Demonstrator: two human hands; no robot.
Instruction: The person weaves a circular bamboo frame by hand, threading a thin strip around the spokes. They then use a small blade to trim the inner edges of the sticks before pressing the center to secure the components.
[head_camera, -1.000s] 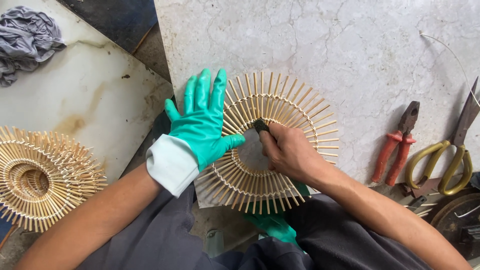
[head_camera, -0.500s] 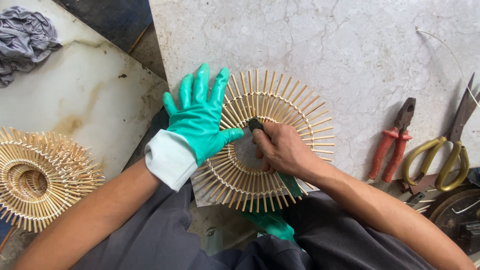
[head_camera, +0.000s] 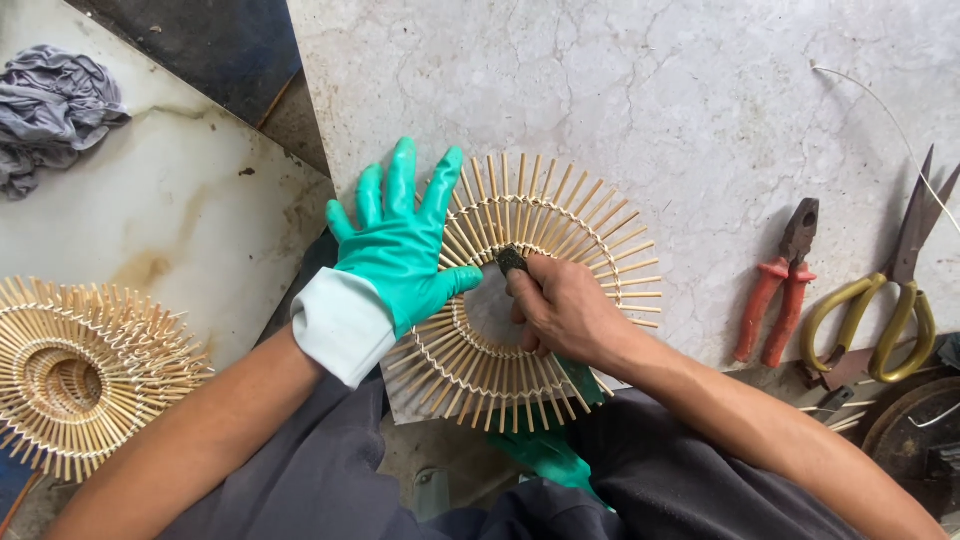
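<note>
the round bamboo stick ring (head_camera: 560, 250) is laid flat at the near edge of the pale marble slab (head_camera: 700, 100), partly hung over the lap. compared with a second ago, barely anything is shifted: the ring is kept in the same spot, and the small dark tool (head_camera: 511, 260) is nudged a bit up and left along the inner wire binding, so the work looks like it's being carried round the inner circle bit by bit, not finished yet.

the left hand (head_camera: 400, 250), in a teal glove, is spread flat and pressed on the ring's left side, nothing gripped. the right hand (head_camera: 560, 310), bare, is clenched round the dark tool, tip set at the inner rim.

further out, red-handled pliers (head_camera: 780, 290) and yellow-handled shears (head_camera: 880, 310) are left on the slab to the right, well apart from the ring. a stack of finished-looking rings (head_camera: 80, 370) is parked on the left, and a grey rag (head_camera: 50, 100) is dumped at the far left corner.
</note>
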